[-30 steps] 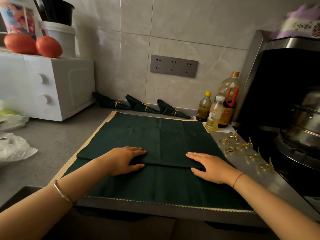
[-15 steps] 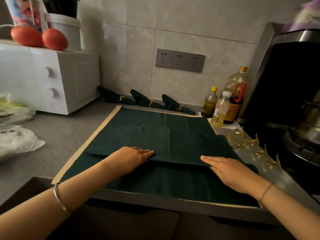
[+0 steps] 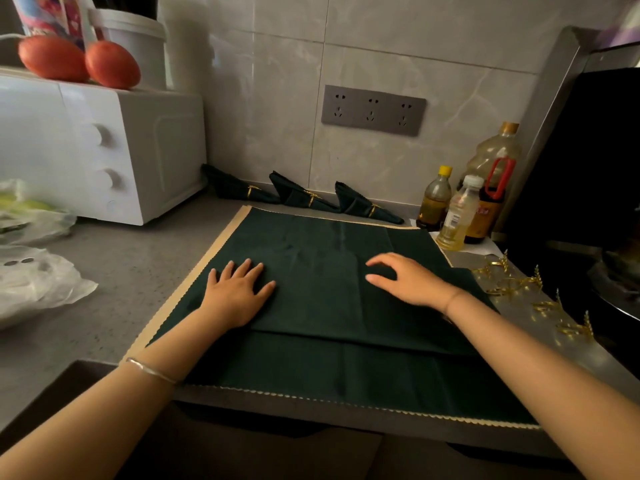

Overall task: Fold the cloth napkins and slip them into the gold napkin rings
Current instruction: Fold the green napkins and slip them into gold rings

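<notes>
Napkin (image 3: 329, 299), dark green, folded, lies on the desk (image 3: 114, 282); left grip (image 3: 235, 294) presses it flat, fingers wide; right grip (image 3: 412, 284) rests arched on it, holding nothing. Gold rings (image 3: 512, 284) lie beside.

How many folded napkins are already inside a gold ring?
3 ringed napkins, in a row against the wall: one beside the white oven, one in the middle, one near the bottles. None seems hidden.

The left hand (image 3: 239, 296) and right hand (image 3: 412, 282) have slid from the fold's near edge up the dark green cloth napkin (image 3: 329, 292) toward frame centre, the right now arched
</notes>
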`<action>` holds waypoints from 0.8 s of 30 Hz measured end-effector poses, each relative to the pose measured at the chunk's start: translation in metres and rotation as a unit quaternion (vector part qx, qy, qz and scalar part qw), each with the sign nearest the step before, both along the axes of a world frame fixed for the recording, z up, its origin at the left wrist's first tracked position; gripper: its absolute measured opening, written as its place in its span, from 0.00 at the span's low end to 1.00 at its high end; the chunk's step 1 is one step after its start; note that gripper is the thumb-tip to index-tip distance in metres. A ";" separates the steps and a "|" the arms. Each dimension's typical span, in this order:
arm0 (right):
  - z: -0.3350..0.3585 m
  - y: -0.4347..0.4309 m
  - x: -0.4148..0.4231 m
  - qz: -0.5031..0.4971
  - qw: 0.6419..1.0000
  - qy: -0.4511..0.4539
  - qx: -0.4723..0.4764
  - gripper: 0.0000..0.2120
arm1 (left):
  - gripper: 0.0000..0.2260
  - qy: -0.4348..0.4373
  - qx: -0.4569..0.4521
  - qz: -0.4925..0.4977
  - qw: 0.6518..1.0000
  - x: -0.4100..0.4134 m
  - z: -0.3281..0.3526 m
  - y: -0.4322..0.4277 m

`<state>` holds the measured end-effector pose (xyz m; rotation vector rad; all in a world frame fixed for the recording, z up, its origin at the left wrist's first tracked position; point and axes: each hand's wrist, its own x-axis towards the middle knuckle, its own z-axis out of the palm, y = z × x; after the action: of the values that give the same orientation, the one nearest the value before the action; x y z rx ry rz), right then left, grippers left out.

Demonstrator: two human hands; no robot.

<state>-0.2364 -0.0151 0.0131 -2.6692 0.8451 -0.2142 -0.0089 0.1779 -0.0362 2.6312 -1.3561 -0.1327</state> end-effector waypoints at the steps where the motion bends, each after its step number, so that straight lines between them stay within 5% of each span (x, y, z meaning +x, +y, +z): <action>1: 0.000 -0.005 0.016 -0.007 1.000 0.004 0.015 0.21 | 0.29 -0.001 -0.005 0.002 1.000 -0.001 -0.003 -0.001; 6: -0.013 -0.031 0.086 -0.071 0.995 0.041 0.062 0.29 | 0.29 0.005 -0.019 0.011 1.000 0.000 -0.008 0.000; 11: -0.024 -0.040 0.134 -0.111 0.992 0.039 -0.036 0.26 | 0.30 -0.006 -0.023 0.014 1.000 0.001 -0.011 0.002; 16: -0.017 -0.022 0.186 -0.040 0.997 0.068 -0.007 0.23 | 0.31 -0.005 -0.030 0.016 0.999 0.004 -0.011 -0.001; 24: -0.011 0.026 0.238 0.110 0.990 -0.089 0.014 0.13 | 0.39 0.004 -0.102 0.046 0.994 0.009 -0.017 -0.004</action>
<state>0.0015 0.0106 0.0024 -2.6429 0.4911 -0.3773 -0.0003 0.1744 -0.0528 2.5134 -1.1744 0.0080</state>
